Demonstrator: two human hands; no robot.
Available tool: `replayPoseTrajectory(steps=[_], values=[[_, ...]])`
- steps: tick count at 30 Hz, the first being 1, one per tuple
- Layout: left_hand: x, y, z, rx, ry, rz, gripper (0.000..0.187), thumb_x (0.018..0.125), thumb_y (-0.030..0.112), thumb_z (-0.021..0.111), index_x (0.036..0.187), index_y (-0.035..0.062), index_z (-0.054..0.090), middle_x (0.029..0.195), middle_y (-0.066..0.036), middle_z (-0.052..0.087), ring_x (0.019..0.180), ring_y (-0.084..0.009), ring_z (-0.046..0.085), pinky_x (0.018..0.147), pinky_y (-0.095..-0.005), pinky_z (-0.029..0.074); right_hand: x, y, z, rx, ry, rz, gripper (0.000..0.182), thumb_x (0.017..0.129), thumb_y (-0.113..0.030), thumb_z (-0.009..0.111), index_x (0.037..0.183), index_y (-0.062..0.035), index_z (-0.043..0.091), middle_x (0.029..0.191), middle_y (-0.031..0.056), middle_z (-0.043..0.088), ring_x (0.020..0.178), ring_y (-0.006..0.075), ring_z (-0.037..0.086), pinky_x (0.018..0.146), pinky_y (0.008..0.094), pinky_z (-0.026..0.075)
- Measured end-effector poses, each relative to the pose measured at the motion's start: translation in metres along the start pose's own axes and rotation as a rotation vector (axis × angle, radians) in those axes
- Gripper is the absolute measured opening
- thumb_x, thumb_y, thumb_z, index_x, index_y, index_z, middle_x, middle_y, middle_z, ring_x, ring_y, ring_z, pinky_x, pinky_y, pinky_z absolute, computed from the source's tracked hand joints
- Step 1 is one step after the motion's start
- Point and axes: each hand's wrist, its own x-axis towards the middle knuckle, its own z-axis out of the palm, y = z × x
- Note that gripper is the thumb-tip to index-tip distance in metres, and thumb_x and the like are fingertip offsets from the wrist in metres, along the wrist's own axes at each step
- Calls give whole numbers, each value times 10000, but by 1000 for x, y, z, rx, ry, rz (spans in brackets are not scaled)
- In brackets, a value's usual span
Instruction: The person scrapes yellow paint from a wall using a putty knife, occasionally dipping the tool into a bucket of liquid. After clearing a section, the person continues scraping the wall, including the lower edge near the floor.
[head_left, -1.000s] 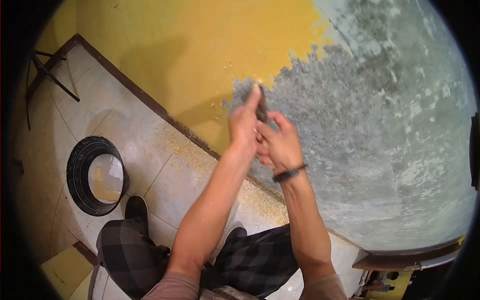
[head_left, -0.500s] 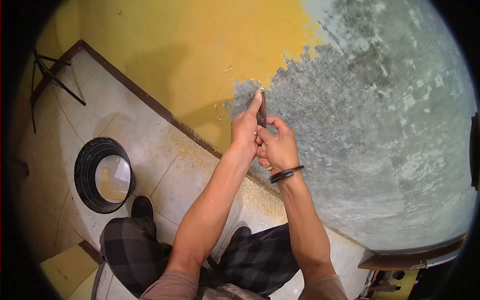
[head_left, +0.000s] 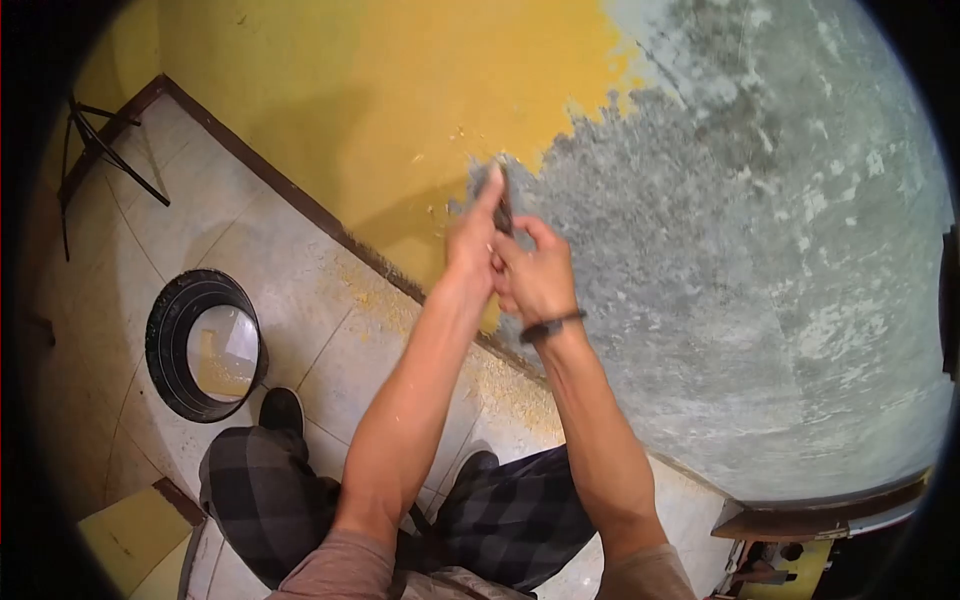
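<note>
My left hand [head_left: 472, 236] is closed around a dark scraper [head_left: 504, 214], its thumb stretched along the tool. My right hand [head_left: 538, 272], with a black band at the wrist, is closed on the lower part of the same scraper. Fingers hide most of the handle, and motion blurs the tool. Its tip is at the wall, where yellow paint [head_left: 400, 130] meets a bared grey patch [head_left: 680, 230]. Small pale flakes cling to the wall by the tip.
A black bucket [head_left: 160, 345] with whitish liquid stands on the tiled floor, left of my feet. Paint scrapings [head_left: 515, 395] lie along the wall's base. Thin black metal legs [head_left: 140, 180] stand at the upper left. A brown baseboard [head_left: 270, 185] edges the wall.
Both hands and the scraper have moved a little left and up along the wall, toward the yellow paint. The grip looks the same.
</note>
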Motion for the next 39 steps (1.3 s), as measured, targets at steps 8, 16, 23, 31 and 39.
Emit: replayPoseTrajectory(steps=[8, 16, 23, 31, 39], values=[[1, 20, -2, -62, 66, -83, 438, 751, 519, 691, 701, 107, 551, 516, 40, 400, 331, -85, 306, 316, -260, 206, 17, 0, 13, -37, -43, -49, 159, 852, -85, 564, 996, -51, 507, 590, 26, 497, 375, 68, 397, 305, 226, 214], [22, 26, -8, -122, 81, 70, 457, 745, 575, 665, 660, 156, 503, 543, 18, 420, 350, -101, 330, 312, -271, 235, 30, -8, 23, -53, -81, -33, 174, 853, -87, 565, 1012, -49, 505, 617, 28, 506, 403, 65, 409, 324, 225, 244], [-10, 0, -21, -8, -144, -94, 484, 801, 574, 594, 767, 96, 523, 573, -10, 481, 380, -104, 442, 346, -213, 349, 24, 23, -28, -104, -348, 23, 327, 881, -93, 549, 1176, -80, 408, 684, 36, 533, 451, 80, 440, 367, 240, 319], [-44, -15, 13, 44, -216, -56, 410, 801, 484, 656, 770, 97, 526, 588, 17, 485, 404, -81, 425, 354, -213, 299, -31, 4, -59, 1, -218, -2, 482, 908, -120, 539, 1341, -133, 326, 770, 43, 559, 451, 93, 427, 363, 225, 306], [-38, -25, 25, -86, -194, -41, 393, 798, 449, 677, 772, 99, 500, 599, 18, 476, 396, -63, 396, 346, -211, 280, -27, -1, -53, 77, -147, -5, 315, 897, -72, 524, 1199, -116, 446, 710, 38, 542, 402, 67, 381, 319, 201, 238]])
